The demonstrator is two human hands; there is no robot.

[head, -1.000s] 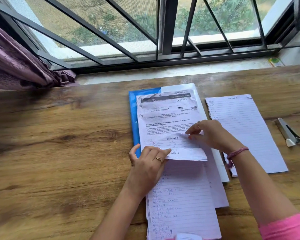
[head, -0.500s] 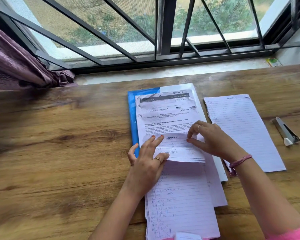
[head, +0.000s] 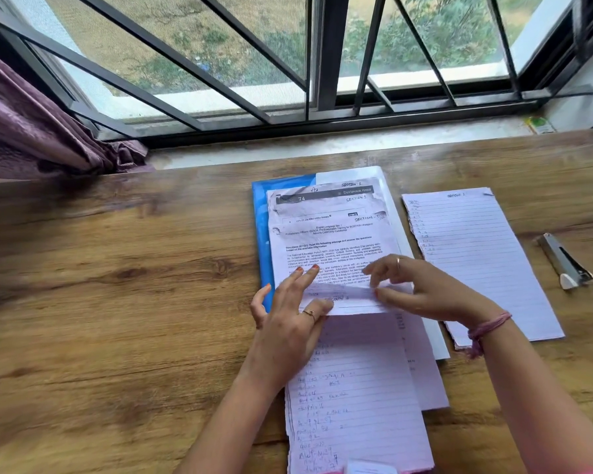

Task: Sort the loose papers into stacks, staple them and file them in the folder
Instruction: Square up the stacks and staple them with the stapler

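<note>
A pile of printed papers [head: 329,234] lies on a blue folder [head: 261,234] in the middle of the wooden table. Handwritten lined sheets [head: 356,405] stick out from under the pile towards me. My left hand [head: 288,319] presses its straight fingers on the lower left part of the printed pile, thumb held off to the side. My right hand [head: 425,292] pinches the lifted lower edge of the printed papers between thumb and fingertips. A second stack of lined paper [head: 476,261] lies flat to the right. A grey stapler [head: 565,261] rests beyond it.
A purple curtain [head: 31,131] hangs at the far left by the barred window. A small white object [head: 370,468] shows at the bottom edge of the view. The bare wooden table [head: 117,319] stretches to the left of the folder.
My left hand's fingers have straightened and slid up onto the printed page. My right hand has shifted slightly down and now pinches the papers' lower edge, which has folded lower.
</note>
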